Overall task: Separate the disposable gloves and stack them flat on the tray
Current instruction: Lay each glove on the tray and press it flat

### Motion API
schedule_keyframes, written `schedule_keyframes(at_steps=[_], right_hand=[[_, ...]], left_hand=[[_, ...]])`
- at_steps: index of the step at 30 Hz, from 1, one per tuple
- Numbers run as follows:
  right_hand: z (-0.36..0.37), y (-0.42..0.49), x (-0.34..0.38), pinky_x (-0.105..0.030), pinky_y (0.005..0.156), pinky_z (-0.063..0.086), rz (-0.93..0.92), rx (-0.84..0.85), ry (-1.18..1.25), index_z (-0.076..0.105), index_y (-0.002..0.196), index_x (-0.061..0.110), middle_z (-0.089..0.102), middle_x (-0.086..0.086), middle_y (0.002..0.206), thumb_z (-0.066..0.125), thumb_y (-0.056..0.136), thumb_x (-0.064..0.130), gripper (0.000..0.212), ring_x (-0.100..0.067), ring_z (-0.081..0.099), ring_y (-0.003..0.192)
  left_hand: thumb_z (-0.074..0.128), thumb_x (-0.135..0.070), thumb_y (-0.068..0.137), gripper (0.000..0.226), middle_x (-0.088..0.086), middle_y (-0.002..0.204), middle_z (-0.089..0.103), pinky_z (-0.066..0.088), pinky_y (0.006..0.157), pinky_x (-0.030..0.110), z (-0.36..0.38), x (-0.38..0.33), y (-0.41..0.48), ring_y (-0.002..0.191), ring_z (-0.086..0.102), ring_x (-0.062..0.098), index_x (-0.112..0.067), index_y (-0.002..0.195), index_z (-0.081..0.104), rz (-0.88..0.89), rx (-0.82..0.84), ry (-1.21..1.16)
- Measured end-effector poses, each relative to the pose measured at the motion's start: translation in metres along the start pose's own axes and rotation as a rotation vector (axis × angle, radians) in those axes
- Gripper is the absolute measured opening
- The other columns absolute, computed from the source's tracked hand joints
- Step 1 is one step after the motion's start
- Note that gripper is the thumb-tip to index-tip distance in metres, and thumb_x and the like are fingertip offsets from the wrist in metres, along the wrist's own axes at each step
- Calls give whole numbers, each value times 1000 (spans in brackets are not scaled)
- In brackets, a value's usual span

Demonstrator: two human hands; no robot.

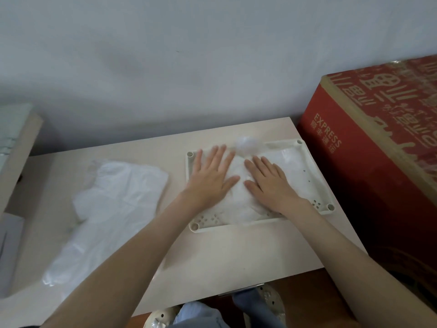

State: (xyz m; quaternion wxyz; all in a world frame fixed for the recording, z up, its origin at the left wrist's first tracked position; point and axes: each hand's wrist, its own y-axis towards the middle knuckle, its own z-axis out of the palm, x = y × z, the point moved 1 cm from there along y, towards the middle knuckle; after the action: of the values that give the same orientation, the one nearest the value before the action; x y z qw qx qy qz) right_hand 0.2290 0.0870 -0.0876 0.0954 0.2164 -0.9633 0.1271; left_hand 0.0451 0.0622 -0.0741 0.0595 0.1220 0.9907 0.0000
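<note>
A cream plastic tray (314, 176) sits on the right part of the table. Thin clear disposable gloves (238, 200) lie flat inside it. My left hand (210, 176) presses on them with straight, spread fingers at the tray's left half. Beside it, my right hand (269, 181) presses flat on the same stack near the tray's middle. A puffed-up bit of glove (247, 144) bulges at the tray's far edge. A loose pile of clear gloves (113, 197) lies on the table to the left of the tray.
A big red cardboard box (369, 147) stands right against the table's right side. The pale table (224, 252) ends at a grey wall behind. A white box (9, 245) sits at the far left edge, with a shelf above it.
</note>
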Motion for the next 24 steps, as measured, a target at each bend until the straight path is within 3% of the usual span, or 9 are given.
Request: schedule_keyframes(at_steps=[3, 6, 9, 12, 17, 19, 21, 24], right_hand=[[-1, 0, -1, -35, 118, -7, 11, 21, -1, -1, 155, 24, -8, 0, 162, 22, 104, 40, 58, -17, -11, 149], [1, 0, 0, -35, 118, -7, 20, 33, -15, -3, 155, 25, -10, 0, 162, 19, 104, 40, 57, -17, -12, 148], [2, -2, -1, -36, 119, -8, 21, 35, -52, -5, 154, 24, -11, -1, 162, 17, 104, 40, 58, -18, -13, 148], [3, -3, 0, -36, 120, -8, 13, 51, -88, -8, 154, 23, -13, -2, 162, 16, 104, 40, 58, -18, -15, 148], [4, -2, 3, -36, 119, -10, 54, 56, -44, -10, 153, 23, -15, -1, 161, 14, 104, 41, 58, -18, -17, 148], [2, -2, 5, -37, 119, -10, 77, 54, 1, -9, 154, 24, -15, -1, 161, 15, 104, 41, 58, -18, -17, 147], [1, -3, 8, -37, 118, -10, 85, 47, 40, -8, 154, 24, -15, -2, 161, 16, 103, 41, 58, -18, -18, 147], [0, -4, 11, -38, 118, -10, 98, 8, 65, -6, 154, 24, -14, -3, 162, 18, 103, 42, 59, -18, -17, 147]], left_hand=[[21, -46, 98, 62, 7, 158, 17, -4, 116, 46, -17, 11, -4, 147, 10, 22, -12, 150, 20, -160, -116, -100], [36, -29, 93, 43, 8, 140, 40, 12, 113, 41, -21, 27, -11, 134, 33, 28, -9, 129, 48, -249, -226, -220], [47, -41, 89, 31, 1, 133, 45, 15, 108, 35, -25, 39, -19, 129, 35, 23, -19, 106, 62, -343, -200, -404], [38, -73, 71, 45, -10, 133, 45, 8, 109, 33, -29, 44, -31, 131, 30, 13, -37, 87, 59, -254, -68, -480], [40, -79, 66, 65, -12, 140, 43, 3, 113, 37, -17, 41, -44, 135, 29, 12, -37, 112, 59, 38, -10, -295], [48, -67, 75, 52, -10, 140, 45, 4, 112, 36, -13, 39, -43, 133, 33, 14, -36, 115, 59, 86, -36, -229], [58, -40, 85, 27, -7, 138, 50, 8, 109, 35, -12, 39, -42, 130, 39, 17, -34, 110, 64, 83, -88, -213], [46, -11, 78, 37, -4, 131, 57, 15, 105, 34, -13, 34, -41, 122, 49, 22, -30, 101, 68, 76, -156, -249]])
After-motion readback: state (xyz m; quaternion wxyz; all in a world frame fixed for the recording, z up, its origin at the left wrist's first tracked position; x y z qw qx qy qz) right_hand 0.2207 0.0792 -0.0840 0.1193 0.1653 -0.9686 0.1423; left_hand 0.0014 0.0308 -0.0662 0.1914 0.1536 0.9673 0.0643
